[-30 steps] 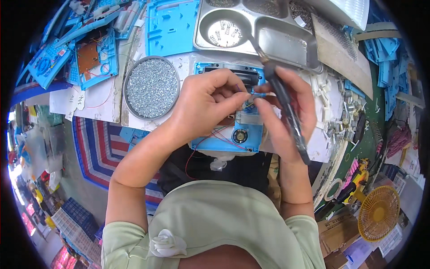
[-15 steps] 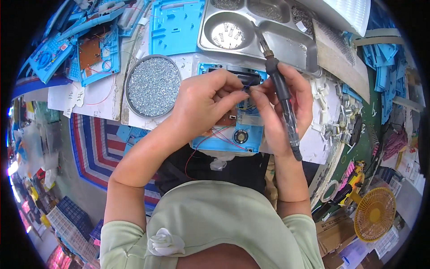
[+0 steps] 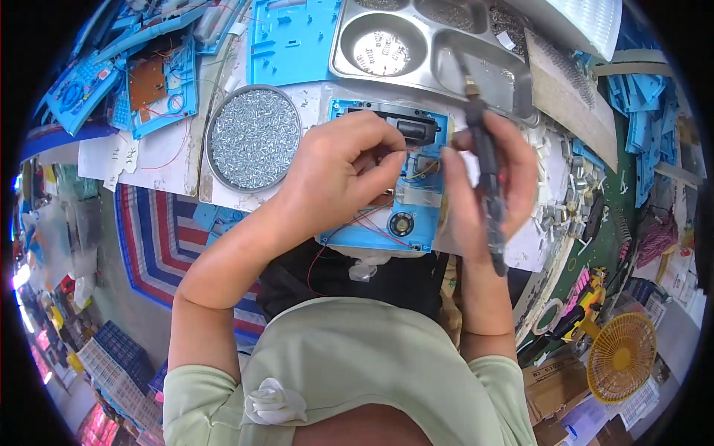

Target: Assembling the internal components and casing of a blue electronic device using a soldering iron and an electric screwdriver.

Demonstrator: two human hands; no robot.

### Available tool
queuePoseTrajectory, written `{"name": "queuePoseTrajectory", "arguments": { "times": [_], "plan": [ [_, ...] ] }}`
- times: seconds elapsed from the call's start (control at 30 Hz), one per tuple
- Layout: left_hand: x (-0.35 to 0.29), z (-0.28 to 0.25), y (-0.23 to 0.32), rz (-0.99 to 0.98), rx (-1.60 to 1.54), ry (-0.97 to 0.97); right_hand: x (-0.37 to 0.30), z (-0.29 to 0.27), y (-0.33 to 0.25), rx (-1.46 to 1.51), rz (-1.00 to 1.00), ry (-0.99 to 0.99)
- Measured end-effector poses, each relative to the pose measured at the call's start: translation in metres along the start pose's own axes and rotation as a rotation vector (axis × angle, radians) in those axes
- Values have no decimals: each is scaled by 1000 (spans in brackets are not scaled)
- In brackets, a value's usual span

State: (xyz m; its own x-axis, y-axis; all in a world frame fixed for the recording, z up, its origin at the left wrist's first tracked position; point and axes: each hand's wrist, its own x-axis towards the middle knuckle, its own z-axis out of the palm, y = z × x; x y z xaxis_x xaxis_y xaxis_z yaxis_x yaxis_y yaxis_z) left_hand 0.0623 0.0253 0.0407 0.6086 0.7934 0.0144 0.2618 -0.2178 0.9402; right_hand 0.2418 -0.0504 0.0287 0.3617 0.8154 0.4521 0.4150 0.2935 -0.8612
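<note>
A blue plastic casing [image 3: 416, 236] lies in front of me, with thin wires, a brown circuit board partly under my hand, a round speaker [image 3: 401, 223] and a black part [image 3: 416, 131] along its far side. My left hand [image 3: 338, 163] is over the casing's left half, thumb and fingers pinched together; what they hold, if anything, is hidden. Just right of the casing, my right hand [image 3: 467, 212] grips a black soldering iron [image 3: 485, 152], blurred by motion. The iron points away from me, its tip above the near edge of the metal tray.
A round dish of small metal pieces [image 3: 254, 137] stands left of the casing. Beyond it sits a compartmented metal tray [image 3: 387, 88] with small parts. A blue panel [image 3: 294, 44] and wired blue casings [image 3: 152, 93] lie far left; white and metal parts [image 3: 554, 186] are heaped right.
My right hand has moved right, away from my left hand and the casing, carrying the soldering iron with it. More of the casing's wires and black part show. My left hand has barely moved.
</note>
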Motion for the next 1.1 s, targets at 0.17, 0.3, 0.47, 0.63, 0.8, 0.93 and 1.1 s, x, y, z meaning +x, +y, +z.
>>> {"name": "queuePoseTrajectory", "arguments": {
  "times": [0.17, 0.3, 0.47, 0.63, 0.8, 0.93, 1.1],
  "plan": [
    [-4, 4, -8, 164, 173, 159, -7, -30, 0, 52, -10, 17],
    [-3, 7, -16, 173, 273, 187, -16, -50, -1, 10, -56, -102],
    [-2, 10, -23, 207, 303, 231, -16, -55, 0, -34, -154, -227],
    [-1, 10, -23, 230, 324, 259, -17, -56, -3, -53, -164, -295],
    [-1, 10, -22, 206, 318, 258, -18, -53, 4, -75, -229, -340],
    [0, 14, -25, 206, 270, 314, -18, -48, 5, -84, -208, -316],
    [-2, 13, -23, 172, 285, 278, -14, -45, 4, -96, -222, -335]
  ]
}}
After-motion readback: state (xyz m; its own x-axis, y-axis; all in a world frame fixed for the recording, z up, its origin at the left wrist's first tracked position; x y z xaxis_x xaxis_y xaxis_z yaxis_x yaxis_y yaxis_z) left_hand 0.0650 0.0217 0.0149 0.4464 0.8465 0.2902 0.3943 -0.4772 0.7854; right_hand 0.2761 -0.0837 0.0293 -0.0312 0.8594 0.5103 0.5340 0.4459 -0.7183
